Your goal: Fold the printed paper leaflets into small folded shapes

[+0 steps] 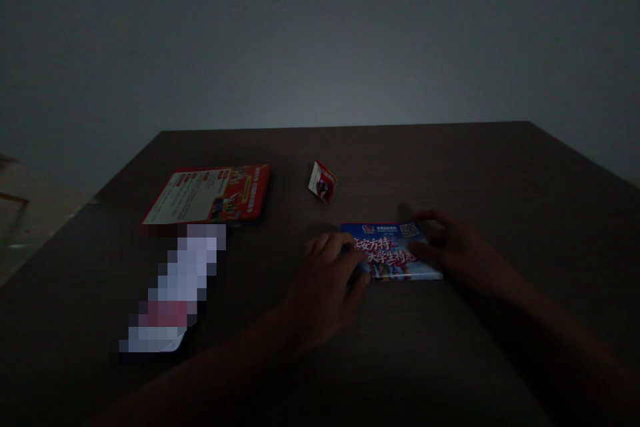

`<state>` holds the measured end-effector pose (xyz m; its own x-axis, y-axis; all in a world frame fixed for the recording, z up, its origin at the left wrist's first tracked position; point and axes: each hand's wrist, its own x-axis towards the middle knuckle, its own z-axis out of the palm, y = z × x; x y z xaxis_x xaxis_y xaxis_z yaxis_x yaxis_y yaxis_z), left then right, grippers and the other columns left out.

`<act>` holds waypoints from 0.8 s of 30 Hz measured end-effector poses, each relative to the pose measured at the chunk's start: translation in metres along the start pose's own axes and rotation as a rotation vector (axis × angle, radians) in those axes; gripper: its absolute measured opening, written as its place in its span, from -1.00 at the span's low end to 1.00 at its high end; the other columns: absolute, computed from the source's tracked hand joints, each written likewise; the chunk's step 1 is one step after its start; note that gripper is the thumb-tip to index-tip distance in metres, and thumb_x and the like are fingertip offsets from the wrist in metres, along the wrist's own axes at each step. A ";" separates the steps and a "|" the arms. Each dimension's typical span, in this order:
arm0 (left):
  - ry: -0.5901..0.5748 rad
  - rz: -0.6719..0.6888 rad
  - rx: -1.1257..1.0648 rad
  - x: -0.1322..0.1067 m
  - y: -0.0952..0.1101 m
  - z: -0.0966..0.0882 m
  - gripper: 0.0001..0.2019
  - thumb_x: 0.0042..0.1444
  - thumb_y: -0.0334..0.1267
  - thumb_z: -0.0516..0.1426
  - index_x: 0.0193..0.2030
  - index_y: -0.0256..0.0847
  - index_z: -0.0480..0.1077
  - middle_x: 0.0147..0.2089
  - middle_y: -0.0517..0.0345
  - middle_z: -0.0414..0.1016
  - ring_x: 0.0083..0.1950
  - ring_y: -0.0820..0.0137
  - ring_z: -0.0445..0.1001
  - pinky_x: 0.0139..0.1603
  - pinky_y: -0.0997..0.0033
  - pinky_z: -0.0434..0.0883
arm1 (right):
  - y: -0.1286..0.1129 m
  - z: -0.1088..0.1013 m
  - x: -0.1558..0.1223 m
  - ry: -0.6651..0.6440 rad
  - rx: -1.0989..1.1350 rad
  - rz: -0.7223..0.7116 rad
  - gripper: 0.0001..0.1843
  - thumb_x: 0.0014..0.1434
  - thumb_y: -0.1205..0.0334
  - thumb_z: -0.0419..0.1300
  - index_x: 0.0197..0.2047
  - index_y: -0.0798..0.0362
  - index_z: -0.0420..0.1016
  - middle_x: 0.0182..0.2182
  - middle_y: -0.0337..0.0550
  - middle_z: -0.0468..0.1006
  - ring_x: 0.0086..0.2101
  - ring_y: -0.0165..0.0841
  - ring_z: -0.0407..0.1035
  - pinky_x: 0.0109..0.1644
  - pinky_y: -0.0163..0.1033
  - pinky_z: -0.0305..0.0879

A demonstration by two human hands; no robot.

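A blue printed leaflet, apparently folded, lies flat on the dark wooden table in front of me. My left hand rests on its left edge, knuckles bent and fingertips pressing down on the paper. My right hand lies on its right edge with the fingers stretched and pressed flat along the sheet. A small folded red and white paper piece stands on the table just beyond the leaflet, apart from both hands. The room is very dim.
A red and white leaflet lies flat at the left. Below it sits a blurred-out pale and pink object. The table's far edge meets a plain wall, and floor shows past the left edge.
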<state>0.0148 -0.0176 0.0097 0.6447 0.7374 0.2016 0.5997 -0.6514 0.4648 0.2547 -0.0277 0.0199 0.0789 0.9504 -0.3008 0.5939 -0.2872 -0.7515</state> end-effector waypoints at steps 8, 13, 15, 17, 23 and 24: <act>-0.166 0.134 0.083 -0.007 0.006 0.006 -0.42 0.19 -0.07 0.06 0.31 -0.14 0.01 0.38 -0.08 -0.02 0.38 0.10 -0.06 0.30 -0.05 0.03 | 0.001 0.001 0.002 0.017 0.025 -0.012 -0.52 0.05 0.11 0.21 0.02 0.03 0.24 -0.48 -0.18 0.58 -0.55 -0.31 0.41 -0.56 -0.27 0.24; -0.213 0.138 0.142 -0.006 0.006 0.008 -0.40 0.22 0.03 -0.01 0.33 -0.14 -0.03 0.40 -0.07 -0.04 0.41 0.10 -0.12 0.33 -0.02 -0.03 | 0.005 0.001 0.005 0.001 0.025 0.000 -0.57 0.06 0.13 0.18 -0.01 0.04 0.24 -0.44 -0.14 0.59 -0.54 -0.32 0.42 -0.54 -0.28 0.25; -0.210 0.142 0.157 -0.006 0.005 0.009 -0.40 0.22 0.05 -0.03 0.32 -0.13 -0.01 0.39 -0.05 -0.02 0.41 0.10 -0.12 0.33 -0.01 -0.04 | 0.008 0.001 0.007 -0.002 0.031 -0.001 -0.60 0.07 0.14 0.16 -0.02 0.04 0.23 -0.45 -0.16 0.58 -0.54 -0.34 0.41 -0.54 -0.29 0.24; -0.206 0.145 0.168 -0.006 0.005 0.010 -0.40 0.21 0.06 -0.03 0.32 -0.13 0.00 0.39 -0.05 -0.02 0.41 0.10 -0.12 0.33 0.00 -0.03 | 0.011 0.001 0.008 -0.009 0.047 -0.014 -0.63 0.08 0.13 0.15 -0.05 0.03 0.22 -0.46 -0.16 0.58 -0.54 -0.34 0.40 -0.54 -0.30 0.23; -0.198 0.139 0.184 -0.007 0.005 0.010 -0.40 0.21 0.05 -0.02 0.32 -0.13 0.01 0.39 -0.04 -0.02 0.40 0.10 -0.11 0.33 0.01 -0.03 | 0.012 0.001 0.009 0.020 0.023 -0.012 -0.70 0.05 0.11 0.16 -0.18 0.03 0.24 -0.46 -0.15 0.56 -0.54 -0.35 0.40 -0.56 -0.32 0.22; -0.199 0.139 0.184 -0.007 0.006 0.009 -0.41 0.21 0.05 -0.02 0.32 -0.12 0.01 0.39 -0.04 -0.02 0.40 0.09 -0.10 0.33 0.01 -0.02 | 0.011 0.001 0.009 0.026 0.015 -0.014 -0.71 0.04 0.11 0.17 -0.20 0.03 0.25 -0.47 -0.16 0.56 -0.56 -0.36 0.38 -0.57 -0.33 0.20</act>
<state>0.0183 -0.0279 0.0028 0.7961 0.6010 0.0709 0.5630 -0.7785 0.2774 0.2618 -0.0225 0.0082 0.0912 0.9572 -0.2747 0.5829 -0.2750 -0.7646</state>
